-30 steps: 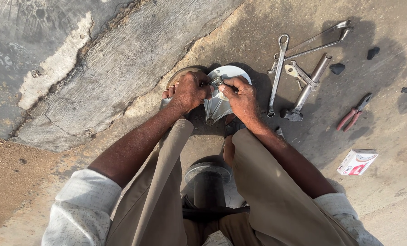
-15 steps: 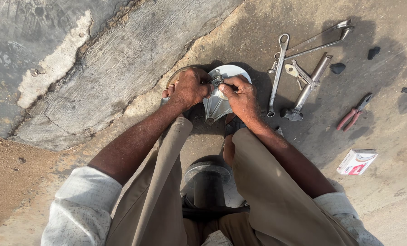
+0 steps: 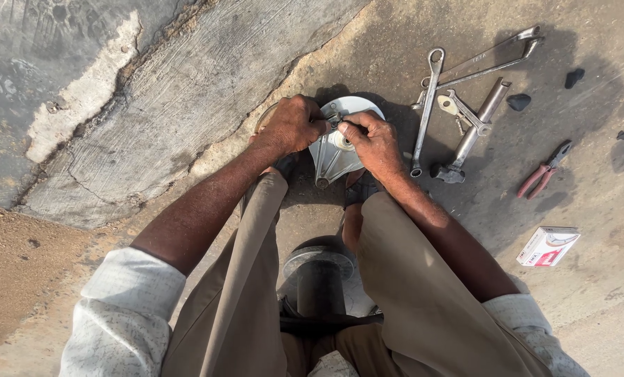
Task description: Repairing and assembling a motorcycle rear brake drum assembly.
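The person is squatting over a round silver metal plate (image 3: 340, 143) lying on the concrete ground (image 3: 367, 42), directly at twelve o'clock from the knees, probably so both arms can bear down on it from above. The left hand (image 3: 291, 126) is curling closed over the plate's rim at nine o'clock, apparently bracing it against turning. The right hand (image 3: 371, 139) is pinching its fingertips together at the plate's centre, working on some small part too tiny to make out.

Tools are lying within reach at two o'clock: a long ring spanner (image 3: 427, 105), two more spanners (image 3: 493, 59) crossing above it, and a socket wrench (image 3: 476, 129). Red-handled pliers (image 3: 543, 171) are resting farther out at three o'clock, with a small white-and-red box (image 3: 547, 246) at four o'clock.
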